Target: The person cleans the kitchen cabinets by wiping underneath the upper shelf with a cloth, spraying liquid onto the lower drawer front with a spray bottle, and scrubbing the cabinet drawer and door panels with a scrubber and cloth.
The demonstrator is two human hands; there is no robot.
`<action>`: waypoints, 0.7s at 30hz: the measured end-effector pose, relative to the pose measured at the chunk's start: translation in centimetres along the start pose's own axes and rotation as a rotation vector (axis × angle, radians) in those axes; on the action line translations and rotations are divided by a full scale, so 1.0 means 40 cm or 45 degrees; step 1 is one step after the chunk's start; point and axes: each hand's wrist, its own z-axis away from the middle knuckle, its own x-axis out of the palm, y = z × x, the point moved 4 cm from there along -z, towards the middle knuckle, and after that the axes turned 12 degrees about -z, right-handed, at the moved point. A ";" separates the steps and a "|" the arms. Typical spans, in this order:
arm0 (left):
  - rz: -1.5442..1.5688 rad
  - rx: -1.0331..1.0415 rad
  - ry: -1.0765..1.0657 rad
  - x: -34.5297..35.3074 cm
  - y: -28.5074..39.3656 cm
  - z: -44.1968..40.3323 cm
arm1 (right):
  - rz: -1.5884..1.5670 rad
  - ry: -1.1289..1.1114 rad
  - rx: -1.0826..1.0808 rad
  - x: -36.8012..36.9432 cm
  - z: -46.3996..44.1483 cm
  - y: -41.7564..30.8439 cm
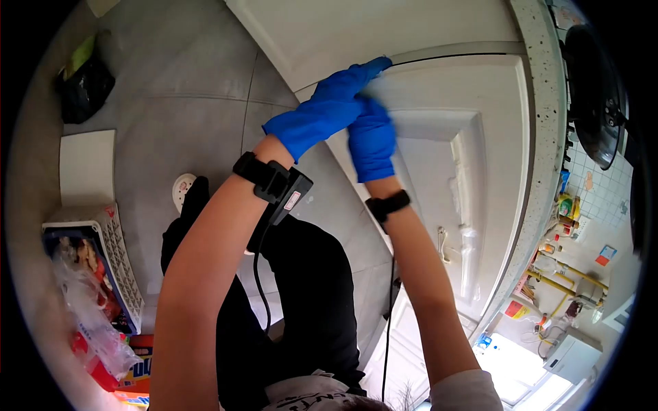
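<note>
Both hands wear blue gloves and meet at the white cabinet door. My left hand lies near the seam at the door's edge, its fingers stretched out together, and nothing shows in it. Just beside and partly behind it, my right hand is against the panel, its fingers blurred and partly hidden. Whether it holds anything cannot be made out. Black straps circle both wrists, and a black device with a cable hangs at the left one.
A speckled countertop edge runs along the right, with a black pan beyond. At the left are a black bag, a white crate with packages, and grey floor tiles. My legs are below.
</note>
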 end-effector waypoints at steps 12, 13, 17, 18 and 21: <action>-0.010 -0.040 0.036 -0.006 -0.003 0.010 | -0.239 0.177 -0.191 0.073 0.037 0.063; -0.018 -0.041 0.055 -0.005 -0.003 0.009 | -0.229 0.183 -0.183 0.062 0.036 0.066; -0.093 0.042 0.085 -0.010 -0.010 0.007 | 0.371 0.080 -0.523 -0.065 0.044 -0.016; -0.132 0.128 0.120 -0.008 -0.008 0.009 | 0.418 0.135 -0.481 -0.132 0.055 -0.042; -0.153 0.016 0.097 -0.010 0.001 0.010 | 0.506 0.371 -0.458 -0.311 0.067 -0.133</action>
